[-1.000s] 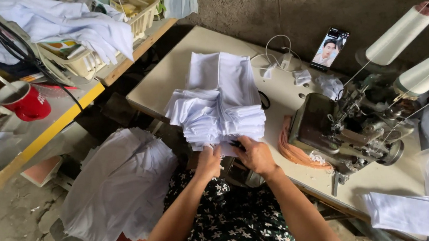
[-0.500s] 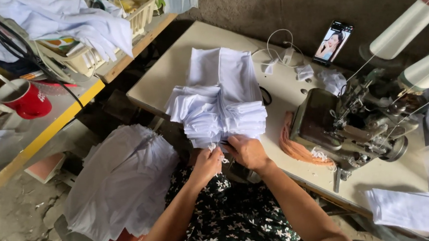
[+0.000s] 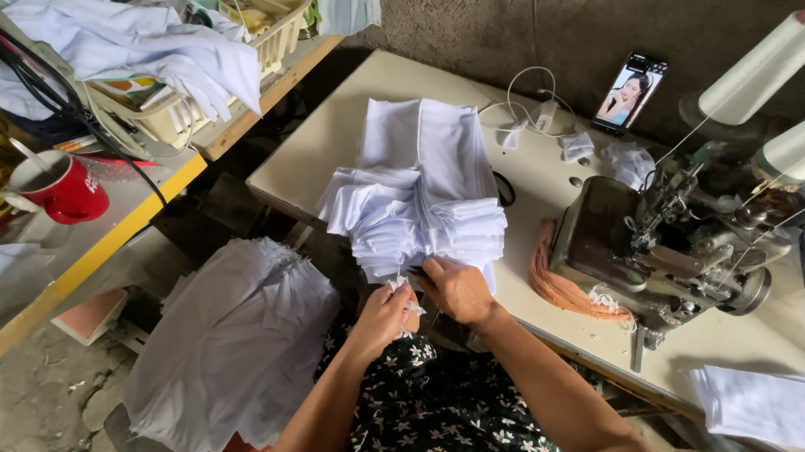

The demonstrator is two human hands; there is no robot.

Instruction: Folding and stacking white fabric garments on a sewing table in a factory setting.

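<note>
A thick stack of white cloth pieces (image 3: 424, 192) lies on the sewing table (image 3: 341, 137), its near edges hanging over the front. My left hand (image 3: 385, 313) pinches a bit of white thread or cloth (image 3: 407, 295) just under the stack's near edge. My right hand (image 3: 457, 288) is closed beside it, fingers against the bottom layers of the stack. Both hands meet in front of my dark floral lap (image 3: 442, 410).
A sewing machine (image 3: 664, 238) stands at the right with white thread cones (image 3: 765, 64) behind it. A phone (image 3: 634, 91) leans on the wall. A white cloth heap (image 3: 233, 343) lies at my left. A red mug (image 3: 60, 186) and basket (image 3: 224, 51) are on the left bench.
My hands have slid slightly down and toward me along the stack's near edge, with the left hand now pinching a bit of thread or cloth. The view shifted a little.
</note>
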